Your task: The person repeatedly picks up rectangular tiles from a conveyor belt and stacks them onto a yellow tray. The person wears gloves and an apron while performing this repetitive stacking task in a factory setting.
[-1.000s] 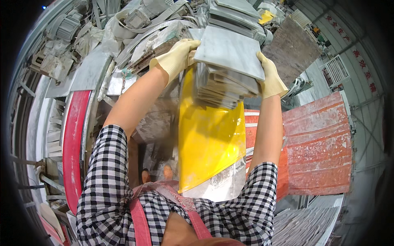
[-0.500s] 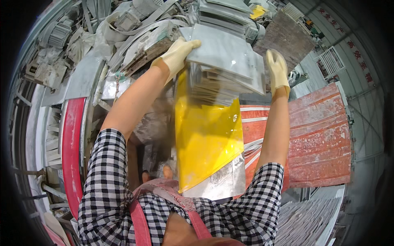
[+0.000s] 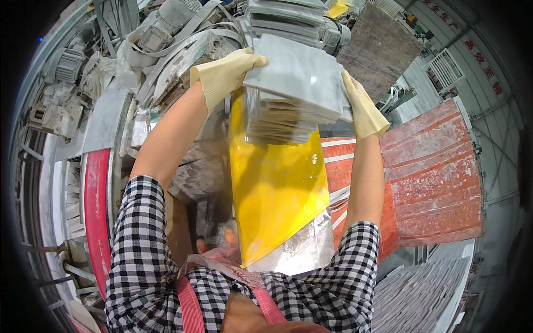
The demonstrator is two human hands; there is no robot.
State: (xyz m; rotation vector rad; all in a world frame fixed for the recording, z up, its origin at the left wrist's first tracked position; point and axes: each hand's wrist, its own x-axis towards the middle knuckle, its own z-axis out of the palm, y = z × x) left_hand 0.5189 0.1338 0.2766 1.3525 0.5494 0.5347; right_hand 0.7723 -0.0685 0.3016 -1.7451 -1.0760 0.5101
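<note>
Both my hands wear cream rubber gloves. My left hand is closed on the left edge of a pale grey stone tile, its thumb over the top face. At the right edge of the same tile is my right hand, its fingers partly hidden along the edge. Under this tile an uneven pile of similar tiles shows its edges. The pile stands at the far end of a glossy yellow sheet. Just beyond rises another stack of grey tiles.
Dusty motors and belts lie at the far left, near a long red strip. On the right are a worn orange-red covering, a brown board and many thin grey slabs on edge.
My right hand has come in from the right, from standing apart with raised fingers to meeting the tile's edge. The upper tiles now lie more evenly. My left hand keeps its hold.
</note>
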